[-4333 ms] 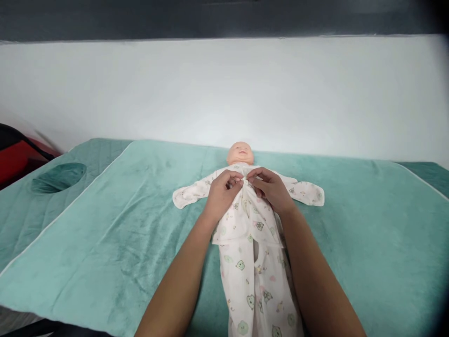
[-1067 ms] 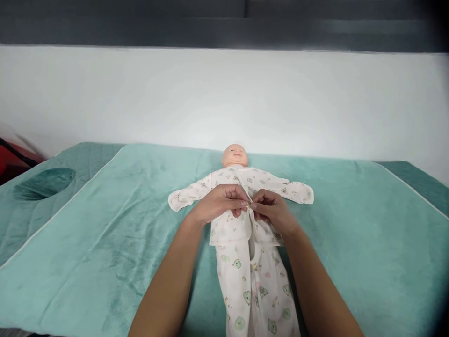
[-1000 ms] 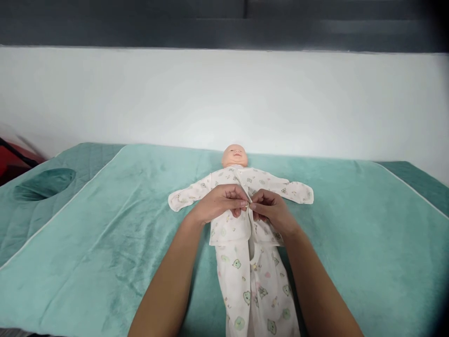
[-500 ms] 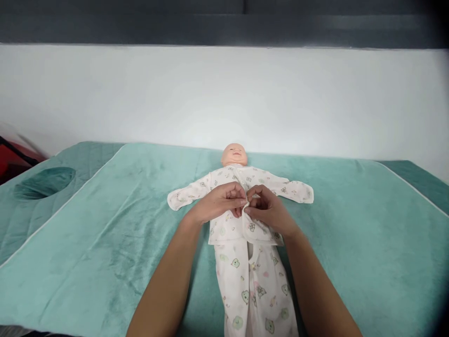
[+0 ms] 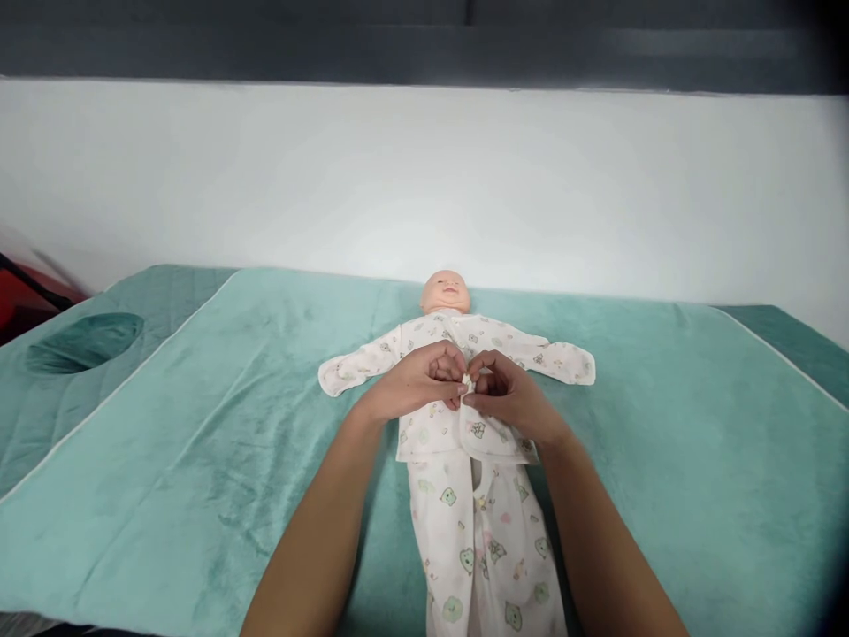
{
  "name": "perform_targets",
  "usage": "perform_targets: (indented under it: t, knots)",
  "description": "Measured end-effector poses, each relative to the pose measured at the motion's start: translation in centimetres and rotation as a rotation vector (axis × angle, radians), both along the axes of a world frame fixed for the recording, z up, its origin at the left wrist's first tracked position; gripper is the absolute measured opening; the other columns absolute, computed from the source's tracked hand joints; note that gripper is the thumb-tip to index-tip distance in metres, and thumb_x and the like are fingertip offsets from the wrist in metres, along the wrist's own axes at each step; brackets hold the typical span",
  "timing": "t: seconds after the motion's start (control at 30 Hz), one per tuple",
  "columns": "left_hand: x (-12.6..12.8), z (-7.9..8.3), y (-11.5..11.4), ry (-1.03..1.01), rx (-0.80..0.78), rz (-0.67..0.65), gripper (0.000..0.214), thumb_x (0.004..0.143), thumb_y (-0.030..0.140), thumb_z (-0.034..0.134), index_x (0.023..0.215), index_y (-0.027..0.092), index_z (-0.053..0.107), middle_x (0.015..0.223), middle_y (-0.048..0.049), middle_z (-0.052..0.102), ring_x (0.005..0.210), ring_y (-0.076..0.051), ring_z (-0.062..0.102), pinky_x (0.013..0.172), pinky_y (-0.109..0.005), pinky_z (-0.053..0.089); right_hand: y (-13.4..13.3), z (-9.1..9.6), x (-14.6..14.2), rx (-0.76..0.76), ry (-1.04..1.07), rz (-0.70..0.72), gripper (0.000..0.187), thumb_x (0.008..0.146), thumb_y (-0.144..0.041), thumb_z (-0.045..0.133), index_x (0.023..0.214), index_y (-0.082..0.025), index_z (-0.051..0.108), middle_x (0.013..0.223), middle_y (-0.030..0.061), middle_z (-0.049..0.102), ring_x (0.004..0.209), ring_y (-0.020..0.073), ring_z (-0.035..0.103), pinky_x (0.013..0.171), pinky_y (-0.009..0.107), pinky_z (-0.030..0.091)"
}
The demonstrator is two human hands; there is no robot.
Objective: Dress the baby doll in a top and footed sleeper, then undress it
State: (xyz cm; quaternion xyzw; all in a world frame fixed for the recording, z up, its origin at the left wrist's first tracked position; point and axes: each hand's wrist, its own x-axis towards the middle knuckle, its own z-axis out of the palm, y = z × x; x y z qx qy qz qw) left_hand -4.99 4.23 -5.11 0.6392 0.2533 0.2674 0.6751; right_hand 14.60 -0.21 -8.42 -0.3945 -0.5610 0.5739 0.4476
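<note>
A baby doll [image 5: 446,292] lies on its back with its head toward the wall. It wears a white printed baby jacket [image 5: 424,433] and matching trousers [image 5: 451,548]; the sleeves stretch out to both sides and cover its hands. My left hand [image 5: 431,376] pinches the jacket's front edge at the chest. Opposite it, my right hand [image 5: 500,389] also pinches the front edge, the fingertips of both nearly meeting. A bit of white cloth stands up between them. Any fastener there is hidden by my fingers.
A green velvety cover [image 5: 199,425] spreads under the doll over a bed with a face hole [image 5: 86,342] at the left. Behind stands a white wall [image 5: 424,177] with a dark band above. Something red [image 5: 33,301] shows at the far left edge.
Both hands keep their pinch at the jacket front. The cloth between the fingertips has turned up slightly and shows more. The view has shifted a little.
</note>
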Motion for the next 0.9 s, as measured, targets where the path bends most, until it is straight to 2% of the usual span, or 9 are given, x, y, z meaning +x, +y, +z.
perform_targets:
  t: [0.23,0.4,0.53,0.63,0.77,0.9]
  knots:
    - [-0.1,-0.6,0.1,-0.05,0.032,0.014,0.021,0.081,0.028,0.072,0.086,0.016,0.056,0.071,0.0004,0.062,0.067,-0.015,0.066,0.064,-0.029,0.056,0.4,-0.2,0.3,-0.04,-0.008,-0.001,0.033,0.074,-0.032,0.079,0.096,-0.023,0.057,0.055,-0.0092,0.046,0.047,0.0076,0.042,0.044,0.02,0.029]
    - [0.1,-0.8,0.2,-0.058,0.028,0.028,0.019,0.08,0.025,0.073,0.084,0.016,0.057,0.068,-0.0003,0.063,0.066,-0.015,0.066,0.062,-0.027,0.055,0.4,0.0,0.3,-0.013,0.013,0.011,0.028,0.081,-0.04,0.073,0.097,-0.022,0.057,0.056,-0.0068,0.053,0.048,0.0092,0.048,0.043,0.02,0.031]
    - [0.2,-1.1,0.4,-0.079,0.021,0.048,0.02,0.079,0.027,0.074,0.086,0.015,0.059,0.067,-0.0006,0.064,0.063,-0.016,0.067,0.06,-0.027,0.055,0.4,0.1,0.3,0.001,0.024,0.011,0.026,0.082,-0.038,0.072,0.097,-0.022,0.057,0.056,-0.0064,0.054,0.049,0.0093,0.05,0.043,0.02,0.031]
    - [0.0,-1.1,0.5,-0.083,0.013,0.058,0.023,0.079,0.03,0.074,0.091,0.016,0.061,0.069,-0.0008,0.066,0.063,-0.016,0.068,0.059,-0.027,0.056,0.4,0.1,0.3,-0.002,0.03,0.02,0.025,0.082,-0.037,0.072,0.097,-0.022,0.057,0.054,-0.0067,0.054,0.047,0.0089,0.048,0.043,0.02,0.031]
    - [-0.6,-0.8,0.7,-0.063,-0.01,-0.004,0.031,0.081,0.034,0.072,0.105,0.017,0.061,0.076,-0.004,0.07,0.07,-0.019,0.071,0.064,-0.03,0.057,0.5,-0.2,0.2,-0.006,0.038,0.009,0.025,0.081,-0.038,0.073,0.093,-0.021,0.059,0.051,-0.0065,0.055,0.043,0.0075,0.042,0.041,0.02,0.028]
    - [-0.8,-0.6,0.8,-0.02,-0.018,-0.046,0.029,0.083,0.033,0.069,0.106,0.016,0.061,0.081,-0.0057,0.07,0.075,-0.018,0.07,0.068,-0.03,0.057,0.7,-0.5,0.0,-0.015,0.037,-0.027,0.026,0.08,-0.038,0.074,0.091,-0.021,0.059,0.048,-0.0067,0.055,0.039,0.0067,0.038,0.039,0.02,0.026]
